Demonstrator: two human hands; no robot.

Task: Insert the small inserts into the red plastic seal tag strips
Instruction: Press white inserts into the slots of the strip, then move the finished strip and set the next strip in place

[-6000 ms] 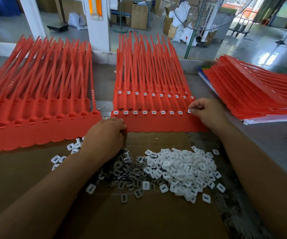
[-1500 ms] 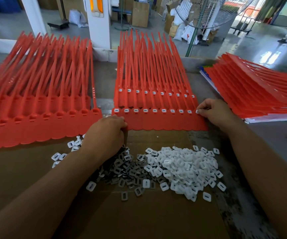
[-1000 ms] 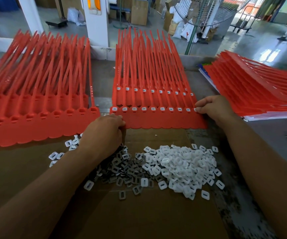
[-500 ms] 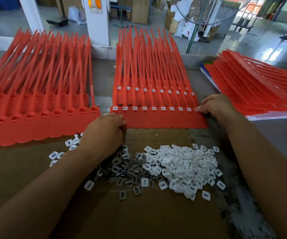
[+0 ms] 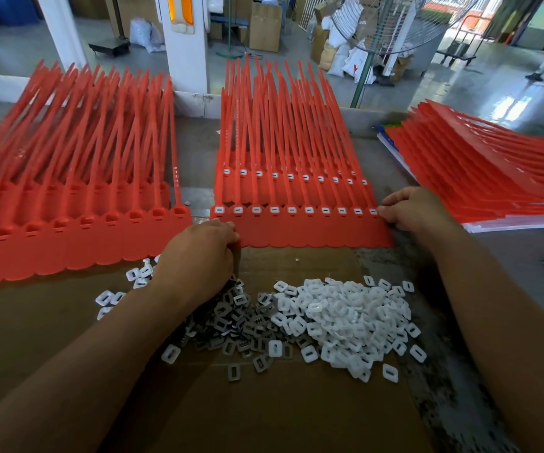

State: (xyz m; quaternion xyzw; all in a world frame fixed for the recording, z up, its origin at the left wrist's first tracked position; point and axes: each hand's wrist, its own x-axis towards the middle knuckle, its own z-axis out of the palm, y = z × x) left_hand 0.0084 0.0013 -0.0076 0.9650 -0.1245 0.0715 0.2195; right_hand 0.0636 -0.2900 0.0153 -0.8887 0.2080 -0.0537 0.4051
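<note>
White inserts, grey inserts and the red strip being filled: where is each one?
White inserts (image 5: 345, 315), head view: middle of the loose white pile.
Grey inserts (image 5: 228, 325), head view: centre of the darker heap.
Red strip (image 5: 313, 232), head view: flat near band below its filled sockets.

No word, number or brand can be read anywhere. The outermost red strip (image 5: 175, 165), at the right edge of the stack on the bench's left side, carries a short row of pale marks along its length, too small to make out. Beyond the far edge of the bench (image 5: 195, 158), a white sack (image 5: 355, 65) on the floor bears a red mark, too blurred to read as a letter or logo.
</note>
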